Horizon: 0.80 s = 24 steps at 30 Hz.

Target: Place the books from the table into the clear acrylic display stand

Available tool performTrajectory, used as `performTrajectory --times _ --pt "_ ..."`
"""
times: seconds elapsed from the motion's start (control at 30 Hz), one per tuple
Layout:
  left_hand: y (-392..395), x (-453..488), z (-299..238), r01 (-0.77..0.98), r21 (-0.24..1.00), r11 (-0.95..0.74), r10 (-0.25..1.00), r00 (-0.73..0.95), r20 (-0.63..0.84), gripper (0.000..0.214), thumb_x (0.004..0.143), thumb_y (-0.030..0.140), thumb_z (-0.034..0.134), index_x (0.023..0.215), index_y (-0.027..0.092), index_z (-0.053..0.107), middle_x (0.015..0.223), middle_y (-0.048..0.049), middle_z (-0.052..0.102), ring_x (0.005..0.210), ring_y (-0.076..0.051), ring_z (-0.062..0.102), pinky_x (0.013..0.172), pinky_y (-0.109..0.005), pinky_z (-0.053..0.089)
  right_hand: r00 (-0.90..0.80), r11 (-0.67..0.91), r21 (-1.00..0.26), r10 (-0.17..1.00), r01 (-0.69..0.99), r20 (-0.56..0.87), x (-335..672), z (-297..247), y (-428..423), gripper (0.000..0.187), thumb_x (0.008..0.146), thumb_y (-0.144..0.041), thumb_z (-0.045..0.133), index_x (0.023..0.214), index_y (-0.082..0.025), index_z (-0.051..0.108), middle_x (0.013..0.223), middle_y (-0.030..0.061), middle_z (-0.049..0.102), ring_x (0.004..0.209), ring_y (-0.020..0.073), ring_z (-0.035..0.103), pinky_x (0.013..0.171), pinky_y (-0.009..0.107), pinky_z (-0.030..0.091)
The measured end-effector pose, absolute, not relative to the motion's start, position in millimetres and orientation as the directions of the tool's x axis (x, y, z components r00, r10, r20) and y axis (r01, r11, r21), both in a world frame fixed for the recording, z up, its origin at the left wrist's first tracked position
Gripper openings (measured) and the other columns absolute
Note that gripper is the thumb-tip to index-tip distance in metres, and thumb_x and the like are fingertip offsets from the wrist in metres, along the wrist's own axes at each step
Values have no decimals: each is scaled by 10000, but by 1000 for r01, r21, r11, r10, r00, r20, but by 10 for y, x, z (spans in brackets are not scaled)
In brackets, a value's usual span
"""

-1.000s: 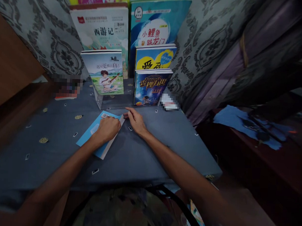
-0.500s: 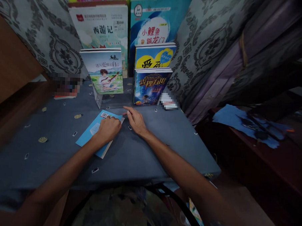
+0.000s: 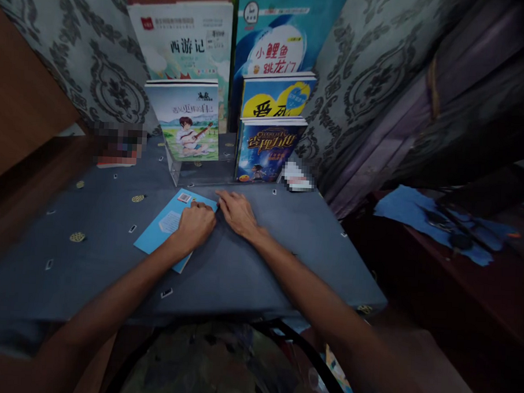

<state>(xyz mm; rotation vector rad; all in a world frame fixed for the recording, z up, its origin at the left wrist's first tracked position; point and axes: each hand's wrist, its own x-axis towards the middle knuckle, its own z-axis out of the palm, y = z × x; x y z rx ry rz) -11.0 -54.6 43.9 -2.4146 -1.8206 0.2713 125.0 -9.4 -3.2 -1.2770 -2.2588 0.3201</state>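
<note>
Blue book [image 3: 162, 230] lies flat on the grey-blue tablecloth [image 3: 263, 260], back cover up. Its barcode sticker sits at the far corner, and it is turned at an angle to the table edge. From where I sit, my left hand [image 3: 195, 225] rests on the book's right-hand edge with the fingers curled under into a loose fist. It covers that side, so the bare cover shows only to the left of my knuckles. I cannot tell whether the curled fingers pinch the cover or just press on it. My right hand [image 3: 238, 213] lies spread, palm down on the cloth just beside the left one, holding nothing. Its fingertips are close to the book's far right corner.

Just beyond both hands stands a clear display stand [image 3: 176, 172]. It holds a guitar-cover book [image 3: 191, 121] and a dark blue book [image 3: 264, 150] upright.
</note>
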Motion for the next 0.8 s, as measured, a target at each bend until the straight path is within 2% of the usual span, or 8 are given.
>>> performTrajectory --times 0.1,0.2,0.27,0.37,0.43,0.5,0.6,0.8 --pt "-547 -160 476 945 -172 -279 959 265 -97 399 1014 270 408 1148 31 697 1111 -255 707 1120 -354 648 822 -402 539 -428 527 -399 848 750 313 1239 -14 -110 389 1036 -220 359 1331 -188 611 1050 111 742 1047 261 631 944 392 431" --pt "-548 -421 504 925 -110 -363 930 353 -104 420 1027 397 433 1180 108 697 1217 -195 692 1196 -326 619 951 -410 508 -437 532 -367 843 763 312 1223 8 -157 377 1027 -227 378 1317 -181 614 1056 116 739 1042 267 622 942 390 414" --pt "-586 -733 501 881 -6 -472 875 468 -124 402 1028 421 446 1268 183 663 1386 -128 625 1299 -279 561 1079 -392 433 -452 537 -343 840 771 299 1199 22 -213 371 1022 -254 402 1315 -159 608 1048 132 736 1025 282 621 946 398 403" --pt "-760 -1277 469 793 201 -575 776 607 -173 487 998 493 506 1431 272 540 1552 -55 485 1425 -238 443 1160 -373 362 -483 552 -314 832 772 273 1139 29 -311 386 1017 -297 428 1329 -131 582 1031 155 730 1003 307 624 964 421 394" --pt "-938 -1565 438 765 250 -594 742 641 -197 594 949 526 589 1492 317 468 1618 -38 386 1479 -255 366 1194 -394 324 -501 564 -310 824 765 264 1090 14 -358 379 1011 -294 442 1329 -138 574 1041 158 727 1018 313 624 993 433 387" --pt "-1120 -1723 397 777 234 -585 758 626 -181 603 931 505 629 1491 351 466 1622 -35 379 1476 -272 375 1195 -421 333 -519 580 -318 814 750 260 1041 -15 -369 364 1002 -269 450 1317 -137 574 1113 172 714 1065 315 620 1032 444 380" --pt "-1315 -1718 321 781 152 -605 780 620 -80 494 969 440 595 1443 320 530 1548 -59 490 1407 -271 475 1149 -441 413 -550 608 -323 794 726 259 981 -60 -317 369 991 -230 438 1322 -118 555 1279 198 661 1157 319 602 1059 454 394" --pt "-1399 -1399 213 650 -90 -754 636 758 143 328 1027 337 501 1261 170 658 1289 -113 700 1230 -260 634 1018 -413 547 -547 606 -289 795 741 263 937 -86 -205 385 997 -236 428 1346 -118 538 1329 193 654 1283 317 555 1086 486 389"
